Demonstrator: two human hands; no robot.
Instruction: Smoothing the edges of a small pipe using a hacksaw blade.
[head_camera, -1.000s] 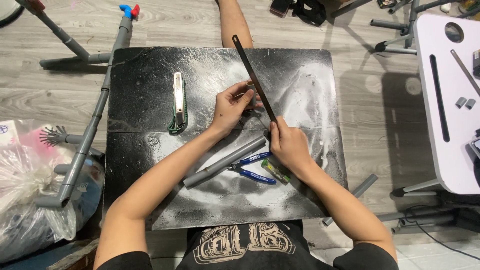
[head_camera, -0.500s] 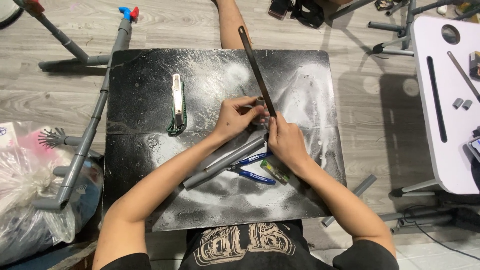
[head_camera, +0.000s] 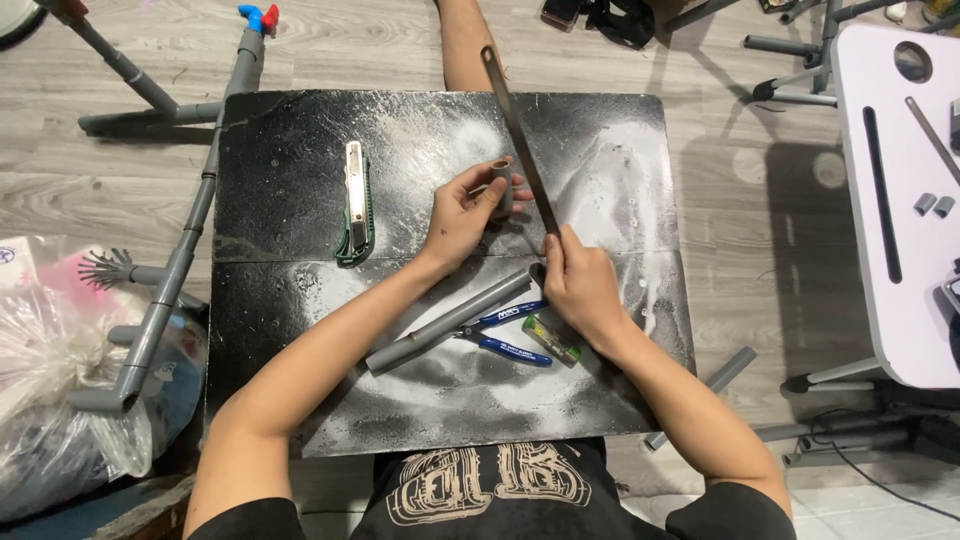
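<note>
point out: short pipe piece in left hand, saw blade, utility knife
short pipe piece (head_camera: 503, 180), head view, on its grey side wall.
saw blade (head_camera: 517, 130), head view, mid-length of the dark strip.
utility knife (head_camera: 352, 200), head view, on its metal body.

Matt grey plastic pipe (head_camera: 447, 322) lies on a dusty black board (head_camera: 300, 160) (wood-plank floor (head_camera: 130, 200) beneath).

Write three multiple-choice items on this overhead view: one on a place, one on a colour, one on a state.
1. Where does the utility knife lie?
A. left part of the black board
B. on the floor
C. on the white table

2. What colour are the pliers' handles?
A. red
B. blue
C. yellow

3. What does the left hand hold?
A. nothing
B. the pliers
C. a short grey pipe piece

Answers: 1 A, it rests on the board left of both hands; 2 B, both handles are blue; 3 C, its fingers wrap the short piece, while the right hand grips the saw blade.
</note>
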